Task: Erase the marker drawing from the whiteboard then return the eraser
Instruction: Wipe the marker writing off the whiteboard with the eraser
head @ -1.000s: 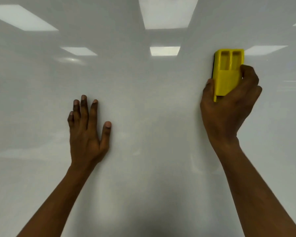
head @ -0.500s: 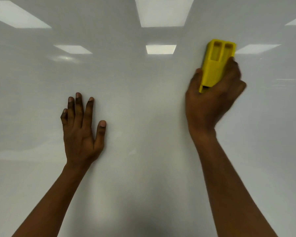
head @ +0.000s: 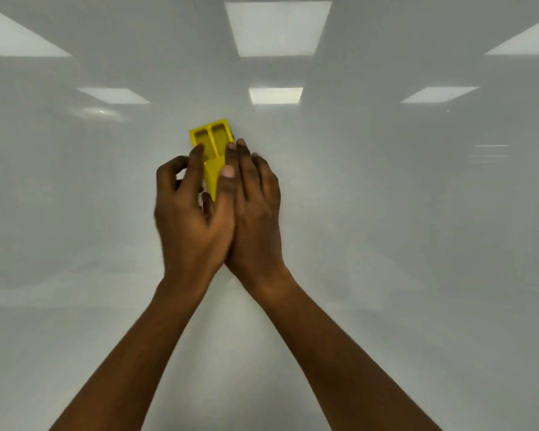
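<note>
The eraser lies against the whiteboard, below reflected lights. Your left hand pinches it between index and thumb. Your right hand lays straight, closed fingers along its right edge; its thumb is hidden.

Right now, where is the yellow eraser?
Centre of the head view, against the whiteboard: the left hand grips the yellow eraser, the right hand alongside.

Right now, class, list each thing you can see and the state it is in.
Eraser: upright, between both hands.
Whiteboard: no marker marks visible.
Left hand: finger and thumb pinch the eraser.
Right hand: fingers straight beside the eraser; thumb hidden, grip unclear.
</note>
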### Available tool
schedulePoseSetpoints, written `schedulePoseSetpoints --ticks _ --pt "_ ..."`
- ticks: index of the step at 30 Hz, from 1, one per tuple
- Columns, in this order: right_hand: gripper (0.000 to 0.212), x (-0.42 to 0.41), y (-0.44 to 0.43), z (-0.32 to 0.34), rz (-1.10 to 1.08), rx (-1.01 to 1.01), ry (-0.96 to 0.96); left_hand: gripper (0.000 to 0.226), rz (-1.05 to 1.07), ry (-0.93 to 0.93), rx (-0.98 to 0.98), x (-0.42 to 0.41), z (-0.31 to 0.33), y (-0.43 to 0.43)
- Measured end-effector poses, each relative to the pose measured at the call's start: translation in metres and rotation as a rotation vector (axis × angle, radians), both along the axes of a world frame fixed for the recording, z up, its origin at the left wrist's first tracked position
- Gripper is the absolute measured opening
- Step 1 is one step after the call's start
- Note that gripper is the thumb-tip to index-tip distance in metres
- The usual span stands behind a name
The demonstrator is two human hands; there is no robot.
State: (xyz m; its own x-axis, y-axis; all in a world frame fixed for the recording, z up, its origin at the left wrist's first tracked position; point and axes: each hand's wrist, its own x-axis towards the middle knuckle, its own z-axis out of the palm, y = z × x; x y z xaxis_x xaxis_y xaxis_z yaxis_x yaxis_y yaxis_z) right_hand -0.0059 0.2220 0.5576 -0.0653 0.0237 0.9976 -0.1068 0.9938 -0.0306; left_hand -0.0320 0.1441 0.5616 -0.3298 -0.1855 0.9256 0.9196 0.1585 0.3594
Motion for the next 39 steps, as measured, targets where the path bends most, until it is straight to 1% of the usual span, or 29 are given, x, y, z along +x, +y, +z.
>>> schedulePoseSetpoints --ticks 2,3,6,8,10,11,13,16,18,20,23,26,28,32,34,35,36,37,39 --pt "0.064 0.006 0.006 0.001 0.090 -0.024 -0.069 0.046 0.012 -0.058 -0.007 0.014 0.011 0.011" --pt "0.069 0.009 0.010 0.001 0.099 -0.005 -0.112 0.046 0.027 -0.093 -0.012 0.018 0.014 0.014" --pt "0.088 0.019 0.025 0.005 0.003 0.118 -0.276 0.050 0.058 -0.203 -0.014 0.024 0.020 0.021" --pt "0.100 0.029 0.035 0.004 0.019 0.144 -0.371 0.049 0.083 -0.220 -0.022 0.024 0.022 0.023" --pt "0.100 0.042 0.046 0.002 0.066 0.144 -0.396 0.049 0.119 -0.192 -0.049 0.022 0.021 0.024" --pt "0.096 0.050 0.054 -0.001 0.056 0.149 -0.366 0.050 0.143 -0.178 -0.067 0.020 0.019 0.024" --pt "0.082 0.064 0.071 -0.005 -0.028 0.140 -0.238 0.053 0.192 -0.156 -0.096 0.017 0.017 0.025" --pt "0.066 0.076 0.097 -0.004 -0.181 0.020 -0.009 0.055 0.256 -0.091 -0.124 0.018 0.018 0.032" --pt "0.062 0.078 0.112 0.000 -0.273 -0.057 0.073 0.057 0.291 -0.005 -0.175 0.022 0.020 0.040" --pt "0.061 0.076 0.123 0.002 -0.344 -0.073 0.082 0.058 0.324 0.073 -0.225 0.024 0.021 0.046" --pt "0.062 0.072 0.135 0.000 -0.432 -0.015 0.067 0.056 0.369 0.141 -0.267 0.013 0.020 0.041" --pt "0.062 0.069 0.144 -0.003 -0.468 0.032 0.087 0.053 0.449 0.177 -0.230 -0.013 0.014 0.016" --pt "0.062 0.068 0.146 -0.004 -0.481 0.044 0.096 0.055 0.484 0.103 -0.175 -0.037 0.009 -0.013" --pt "0.063 0.066 0.145 -0.004 -0.515 0.047 0.087 0.064 0.555 -0.136 -0.006 -0.081 0.006 -0.072" --pt "0.063 0.066 0.144 -0.004 -0.534 0.052 0.078 0.068 0.542 -0.242 0.048 -0.090 0.008 -0.083" --pt "0.063 0.065 0.143 -0.004 -0.543 0.052 0.074 0.067 0.561 -0.258 0.042 -0.088 0.009 -0.081" --pt "0.063 0.064 0.143 -0.005 -0.549 0.052 0.073 0.065 0.602 -0.235 0.002 -0.082 0.009 -0.076" --pt "0.064 0.064 0.142 -0.005 -0.555 0.051 0.073 0.061 0.632 -0.170 -0.066 -0.073 0.005 -0.066" --pt "0.064 0.063 0.143 -0.005 -0.563 0.051 0.078 0.053 0.601 0.067 -0.238 -0.047 -0.009 -0.036"
